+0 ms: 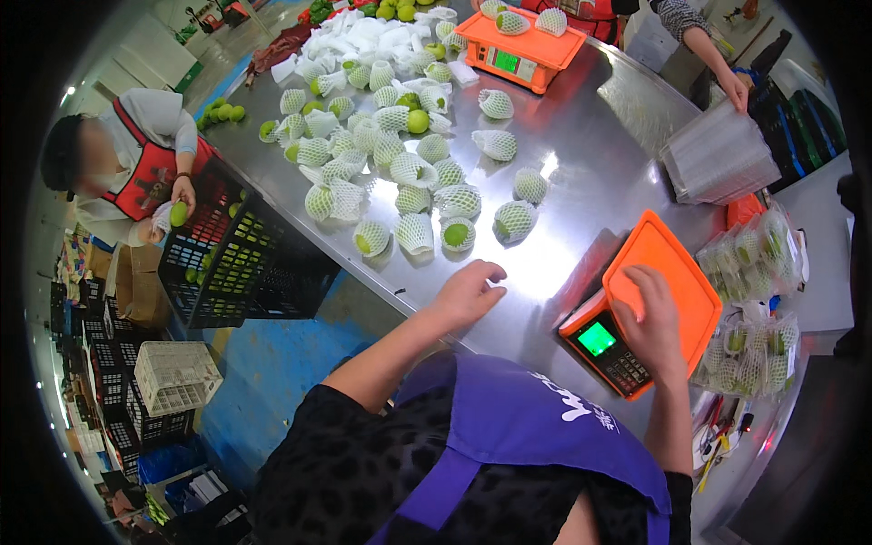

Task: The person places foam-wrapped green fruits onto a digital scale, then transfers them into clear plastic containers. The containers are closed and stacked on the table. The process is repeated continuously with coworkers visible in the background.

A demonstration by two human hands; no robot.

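Observation:
My left hand point(470, 293) hovers over the steel table point(586, 157) near its front edge, empty, with fingers bent and apart. Just beyond it sit green fruits in white foam net sleeves, among them a sleeved fruit point(458, 234) with its green end showing. My right hand point(647, 317) is over the orange pan point(671, 272) of a digital scale point(606, 347), fingers curved and nothing visible in them. Whether its fingertips touch the pan cannot be told. The scale's display glows green.
A second orange scale point(518, 51) at the back bears sleeved fruits. Bagged fruits point(749, 354) lie to the right, below a stack of clear plastic trays point(722, 160) touched by another person's hand point(736, 92). At left, a co-worker point(136, 163) holds fruit beside a black crate point(211, 252).

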